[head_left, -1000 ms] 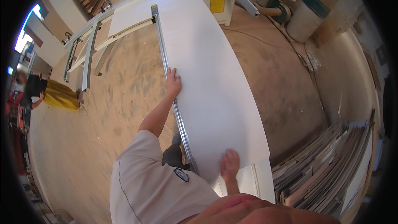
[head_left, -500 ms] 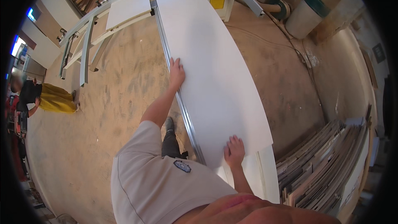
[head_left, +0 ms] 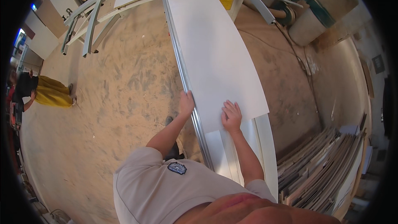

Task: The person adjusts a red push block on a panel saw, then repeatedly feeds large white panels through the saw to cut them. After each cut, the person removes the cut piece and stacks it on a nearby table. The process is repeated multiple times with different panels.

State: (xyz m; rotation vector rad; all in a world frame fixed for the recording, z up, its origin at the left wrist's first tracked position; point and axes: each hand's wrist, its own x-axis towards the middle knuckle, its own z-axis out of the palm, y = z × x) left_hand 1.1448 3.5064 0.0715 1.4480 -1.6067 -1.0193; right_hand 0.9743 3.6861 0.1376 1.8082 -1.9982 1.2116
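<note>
A long white panel (head_left: 219,58) lies flat on a narrow machine bed, running away from me. Along its left side extends a silvery metal rail (head_left: 178,60). My left hand (head_left: 186,104) is closed around the rail beside the panel's edge, its outer fingers partly hidden. On the panel's near end rests my right hand (head_left: 231,117), palm down with fingers stretched out. Below that end, a bare pale strip of the machine bed (head_left: 267,157) shows.
Several thin wood offcuts (head_left: 319,161) are stacked at the lower right. Far left stands a person in yellow trousers (head_left: 54,91). A metal support frame (head_left: 93,27) reaches out at the upper left. A cable (head_left: 296,54) crosses the dusty floor on the right.
The white panel has slid away from me, uncovering more of the bed at its near end. My left hand has come back along the rail; my right hand has moved forward with the panel.
</note>
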